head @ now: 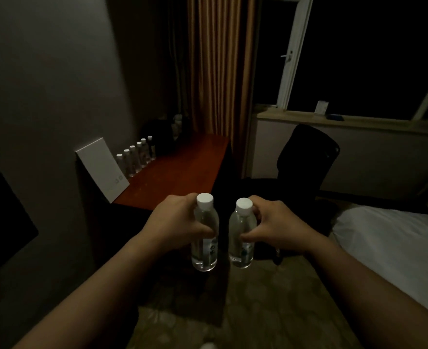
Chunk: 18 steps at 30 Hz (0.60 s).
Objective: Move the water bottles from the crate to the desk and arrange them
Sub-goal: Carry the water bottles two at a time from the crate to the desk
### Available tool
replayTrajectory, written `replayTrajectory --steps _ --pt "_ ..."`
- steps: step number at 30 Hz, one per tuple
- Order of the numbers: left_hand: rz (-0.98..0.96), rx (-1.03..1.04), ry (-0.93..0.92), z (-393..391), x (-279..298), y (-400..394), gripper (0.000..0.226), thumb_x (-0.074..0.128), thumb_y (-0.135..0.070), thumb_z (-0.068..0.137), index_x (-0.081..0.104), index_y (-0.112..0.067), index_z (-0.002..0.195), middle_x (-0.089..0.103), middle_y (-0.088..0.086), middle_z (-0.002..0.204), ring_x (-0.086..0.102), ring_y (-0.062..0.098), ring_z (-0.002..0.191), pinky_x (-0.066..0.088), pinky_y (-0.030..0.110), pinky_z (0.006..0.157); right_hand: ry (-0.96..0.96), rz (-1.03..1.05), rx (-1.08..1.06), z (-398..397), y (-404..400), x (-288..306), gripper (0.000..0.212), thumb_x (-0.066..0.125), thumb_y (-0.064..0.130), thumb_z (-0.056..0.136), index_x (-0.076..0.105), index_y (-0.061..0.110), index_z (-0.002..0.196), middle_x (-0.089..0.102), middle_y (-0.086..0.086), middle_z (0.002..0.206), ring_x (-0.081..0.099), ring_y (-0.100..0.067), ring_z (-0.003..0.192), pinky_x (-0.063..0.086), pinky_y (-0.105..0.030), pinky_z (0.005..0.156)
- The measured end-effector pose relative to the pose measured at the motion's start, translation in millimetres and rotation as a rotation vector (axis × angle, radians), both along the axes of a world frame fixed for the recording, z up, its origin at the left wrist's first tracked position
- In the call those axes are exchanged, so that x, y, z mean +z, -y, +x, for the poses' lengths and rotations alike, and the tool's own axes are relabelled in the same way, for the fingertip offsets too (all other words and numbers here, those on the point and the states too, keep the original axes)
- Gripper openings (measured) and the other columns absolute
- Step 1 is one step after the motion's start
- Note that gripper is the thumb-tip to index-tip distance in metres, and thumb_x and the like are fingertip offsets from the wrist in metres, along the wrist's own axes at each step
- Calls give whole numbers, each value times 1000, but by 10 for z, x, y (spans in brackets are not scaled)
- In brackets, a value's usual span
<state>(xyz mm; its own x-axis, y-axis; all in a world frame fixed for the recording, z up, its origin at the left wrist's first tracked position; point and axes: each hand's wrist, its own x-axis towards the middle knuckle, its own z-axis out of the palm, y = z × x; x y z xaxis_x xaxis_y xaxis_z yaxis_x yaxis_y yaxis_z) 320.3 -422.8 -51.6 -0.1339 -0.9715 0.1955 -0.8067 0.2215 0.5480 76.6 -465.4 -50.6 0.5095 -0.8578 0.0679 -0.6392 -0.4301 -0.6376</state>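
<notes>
While six bottles [135,157] line the desk [182,170] ahead of both hands, the left hand [175,220] and right hand [275,222] each grip an upright water bottle, apparently carried deskward to extend the row.

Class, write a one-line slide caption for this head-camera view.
Left hand and right hand each carry a water bottle toward the desk.

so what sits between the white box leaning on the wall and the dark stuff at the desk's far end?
Head view: a row of water bottles along the wall, between the white box and the dark items, on the desk.
</notes>
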Motion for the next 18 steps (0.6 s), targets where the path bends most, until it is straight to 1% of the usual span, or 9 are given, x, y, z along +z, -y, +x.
replayTrajectory --steps 2,5,8,11,15,18 --pt "8 16 9 57 -43 417 48 85 -45 64 53 -38 99 64 -16 95 63 3 86 57 29 77 1 2 5 91 422 -11 53 87 28 68 56 34 111 67 10 103 66 -2 93 59 -30 80" --pt "-1 46 8 186 -78 1117 47 82 -52 60 57 -35 97 65 -16 91 63 2 81 58 33 74 -11 4 35 263 1099 3 53 86 27 70 55 33 111 66 11 105 65 -2 96 57 -26 80" --pt "-13 79 17 308 -49 1792 45 82 -50 63 57 -33 96 64 -13 89 61 4 78 57 32 71 -15 -6 49 422 1770 61 52 87 27 69 55 35 110 66 13 105 65 1 94 57 -22 77" --pt "-19 98 28 442 13 2465 47 84 -47 64 58 -30 99 63 -11 90 60 6 79 56 32 70 -1 -11 50 596 2441 133 52 88 27 67 56 35 107 68 12 103 65 1 93 57 -24 79" --pt "-6 124 60 656 42 3210 54 83 -51 63 57 -29 105 64 -11 94 61 7 82 57 33 73 10 -4 56 817 3222 161 52 88 29 66 56 35 107 68 12 100 65 1 92 56 -27 82" --pt "12 162 66 815 14 3654 53 82 -52 63 56 -29 103 63 -12 91 61 6 81 57 33 72 5 18 81 964 3789 116 53 88 30 66 55 36 108 68 11 102 66 0 93 58 -29 83"
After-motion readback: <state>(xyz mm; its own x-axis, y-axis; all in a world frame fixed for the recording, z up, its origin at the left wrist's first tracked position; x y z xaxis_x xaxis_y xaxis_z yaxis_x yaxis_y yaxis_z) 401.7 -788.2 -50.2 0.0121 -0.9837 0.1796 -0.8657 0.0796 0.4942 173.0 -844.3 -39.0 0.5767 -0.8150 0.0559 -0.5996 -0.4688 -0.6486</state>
